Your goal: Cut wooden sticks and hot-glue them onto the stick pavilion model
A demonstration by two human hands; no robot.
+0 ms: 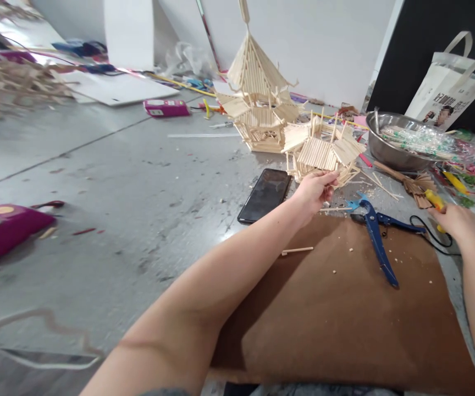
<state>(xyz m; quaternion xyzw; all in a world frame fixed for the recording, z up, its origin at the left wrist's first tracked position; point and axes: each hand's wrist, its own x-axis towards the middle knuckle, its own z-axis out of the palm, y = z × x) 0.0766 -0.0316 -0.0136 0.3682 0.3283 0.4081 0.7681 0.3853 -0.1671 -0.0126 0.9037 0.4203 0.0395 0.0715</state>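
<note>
My left hand [318,190] is closed, thumb and fingers pinched at the front lower edge of a small pavilion model [320,151] made of thin wooden sticks. Its fingertips partly hide that edge. To the right, my right hand [462,223] wraps around a yellow glue gun [434,201], with a black cord looping beside it. Blue-handled cutting pliers [375,236] lie spread between the hands, on the edge of a brown sheet [344,313]. A black phone [264,195] rests left of the small model. Behind it stands a taller stick pagoda [260,104] with a pointed roof.
A steel bowl [390,148] with wrapped sticks stands back right, before a white tote bag [439,82]. Purple packages [166,108] lie on the grey floor at the left. Stick scraps lie around the pliers. White boards [114,88] sit at the back.
</note>
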